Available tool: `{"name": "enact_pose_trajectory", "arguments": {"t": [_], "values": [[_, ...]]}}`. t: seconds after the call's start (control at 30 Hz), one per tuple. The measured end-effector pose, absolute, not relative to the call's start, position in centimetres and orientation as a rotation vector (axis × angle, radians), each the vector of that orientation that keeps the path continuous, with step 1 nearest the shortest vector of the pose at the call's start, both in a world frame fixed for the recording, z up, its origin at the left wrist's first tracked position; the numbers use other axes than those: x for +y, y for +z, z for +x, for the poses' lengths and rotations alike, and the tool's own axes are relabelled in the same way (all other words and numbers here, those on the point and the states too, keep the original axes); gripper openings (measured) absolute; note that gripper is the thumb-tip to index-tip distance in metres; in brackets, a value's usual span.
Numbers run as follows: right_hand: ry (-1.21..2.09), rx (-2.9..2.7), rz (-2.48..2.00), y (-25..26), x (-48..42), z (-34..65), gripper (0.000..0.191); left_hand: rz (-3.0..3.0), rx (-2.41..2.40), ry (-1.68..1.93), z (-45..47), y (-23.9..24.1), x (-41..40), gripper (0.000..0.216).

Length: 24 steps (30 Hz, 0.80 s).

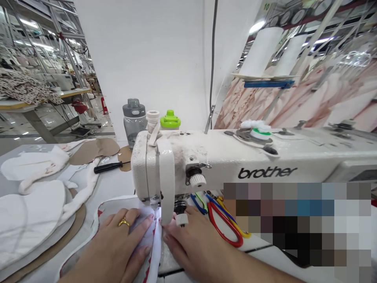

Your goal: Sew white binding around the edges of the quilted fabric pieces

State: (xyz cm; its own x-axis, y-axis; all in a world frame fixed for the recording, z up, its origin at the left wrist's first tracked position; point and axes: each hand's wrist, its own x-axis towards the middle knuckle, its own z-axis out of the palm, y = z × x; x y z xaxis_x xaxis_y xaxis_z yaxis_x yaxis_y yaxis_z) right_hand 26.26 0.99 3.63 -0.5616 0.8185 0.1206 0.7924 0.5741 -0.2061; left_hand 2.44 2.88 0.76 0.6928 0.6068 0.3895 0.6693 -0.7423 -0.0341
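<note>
At the sewing station, a white padded fabric panel (pixel 109 212) with red-flecked edges lies under the head of a white Brother sewing machine (pixel 206 165), running beneath the needle (pixel 154 204). Both hands rest open and flat on it, fingers spread, neither gripping: the left hand (pixel 113 239), wearing a gold ring (pixel 123 222), just beside the needle, the right hand (pixel 191 245) on the other side. Lowercase "brother" reads along the machine's arm. Red-handled scissors (pixel 224 224) lie just past the right hand.

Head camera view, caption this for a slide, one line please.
Left hand and right hand press white fabric at a Brother sewing machine.
</note>
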Motion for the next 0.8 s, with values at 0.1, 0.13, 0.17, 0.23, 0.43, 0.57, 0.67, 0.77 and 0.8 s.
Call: {"name": "enact_pose_trajectory", "arguments": {"t": [0.1, 0.13, 0.17, 0.23, 0.43, 0.57, 0.67, 0.77, 0.8], "values": [[0.159, -2.598, -1.342, 3.4, 1.1, 26.2, 0.027, -2.746, -0.989, -0.448, 2.2, 0.7, 2.6, 0.042], [0.150, -2.594, -1.339, 3.4, 1.0, 26.2, 0.027, -2.747, -0.997, -0.411, 2.1, 0.7, 2.5, 0.043], [0.139, -2.591, -1.340, 3.4, 1.0, 26.2, 0.027, -2.740, -1.014, -0.388, 2.1, 0.6, 2.4, 0.044], [0.117, -2.591, -1.345, 3.4, 1.0, 26.1, 0.026, -2.711, -1.052, -0.367, 2.0, 0.2, 2.3, 0.046], [0.129, -2.619, -1.338, 3.5, 1.1, 26.1, 0.025, -2.674, -1.035, -0.406, 1.7, -1.0, 2.7, 0.047], [0.165, -2.608, -1.359, 3.3, 1.1, 26.2, 0.025, -2.677, -1.021, -0.493, 1.9, -0.7, 3.0, 0.042], [0.125, -2.561, -1.306, 2.5, 1.1, 26.5, 0.022, -2.645, -0.999, -0.580, 2.2, -0.5, 3.3, 0.040], [0.023, -2.481, -1.204, 0.3, 1.5, 27.2, 0.020, -2.602, -0.985, -0.586, 2.7, -0.9, 3.7, 0.047], [-0.053, -2.482, -1.144, -0.8, 1.8, 27.5, 0.022, -2.575, -0.983, -0.537, 2.8, -1.2, 4.0, 0.054]]}}
